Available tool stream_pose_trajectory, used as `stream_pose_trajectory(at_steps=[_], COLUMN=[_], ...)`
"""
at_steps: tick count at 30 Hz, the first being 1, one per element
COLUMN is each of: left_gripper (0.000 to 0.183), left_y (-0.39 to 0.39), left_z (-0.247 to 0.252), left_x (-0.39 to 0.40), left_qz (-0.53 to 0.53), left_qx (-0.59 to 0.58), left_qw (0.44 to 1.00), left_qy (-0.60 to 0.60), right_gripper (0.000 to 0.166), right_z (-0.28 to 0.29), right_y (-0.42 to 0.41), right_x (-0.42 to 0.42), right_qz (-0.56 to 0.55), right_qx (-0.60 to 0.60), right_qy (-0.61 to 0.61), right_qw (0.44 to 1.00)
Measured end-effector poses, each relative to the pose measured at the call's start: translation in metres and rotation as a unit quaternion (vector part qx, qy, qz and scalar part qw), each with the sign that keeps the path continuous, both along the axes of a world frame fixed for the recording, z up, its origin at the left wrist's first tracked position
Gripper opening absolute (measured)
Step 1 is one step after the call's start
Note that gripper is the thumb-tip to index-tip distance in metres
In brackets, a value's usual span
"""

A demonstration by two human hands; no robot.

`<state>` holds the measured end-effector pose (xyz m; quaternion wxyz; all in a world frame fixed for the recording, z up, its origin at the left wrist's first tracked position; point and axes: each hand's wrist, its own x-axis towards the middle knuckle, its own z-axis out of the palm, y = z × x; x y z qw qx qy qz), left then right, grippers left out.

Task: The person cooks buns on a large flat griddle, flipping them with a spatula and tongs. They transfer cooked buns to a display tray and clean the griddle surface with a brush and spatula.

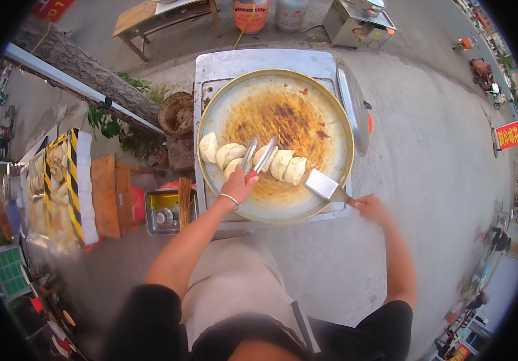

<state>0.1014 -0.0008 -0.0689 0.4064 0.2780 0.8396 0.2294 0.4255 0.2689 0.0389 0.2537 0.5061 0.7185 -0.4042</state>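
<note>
A large round griddle pan [281, 203] with a browned, scratched middle rests on a metal stove [263, 56]. My left hand [239, 186] grips red-handled metal tongs [265, 159], whose parted tips lie among the dumplings. Several pale folded dumplings [281, 164] form a slanting row across the pan's left and middle; the tongs hide part of it. At the pan's lower right, my right hand [371, 208] holds the handle of a metal spatula [322, 184], its flat blade over the pan just right of the row's end.
Left of the stove stand a metal container [150, 225] of yellow liquid with a straw brush [185, 203], and a wooden board [106, 196]. A round lid [353, 108] leans at the stove's right side. A tree trunk [87, 67] and gas cylinders [250, 16] are beyond.
</note>
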Motion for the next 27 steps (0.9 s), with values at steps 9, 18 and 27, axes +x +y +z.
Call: stream_pose_trajectory(at_steps=[9,18,27], left_gripper=[0.064,0.064,0.064], left_y=[0.017,0.013,-0.081], left_z=[0.012,0.013,0.086], left_x=[0.012,-0.001,-0.051], left_qz=[-0.003,0.013,0.137], left_qx=[-0.040,-0.003,0.082], left_qw=[0.998,0.999,0.985], left_qy=[0.041,0.034,0.058], right_gripper=[0.035,0.032,0.029], right_z=[-0.074,-0.028,0.076], right_y=[-0.014,-0.044,-0.104], right_x=[-0.080,-0.118,-0.225], right_qz=[0.070,0.061,0.217], right_qx=[-0.065,-0.009,0.040], right_qy=[0.159,0.182,0.223], right_qw=[0.983,0.981,0.949])
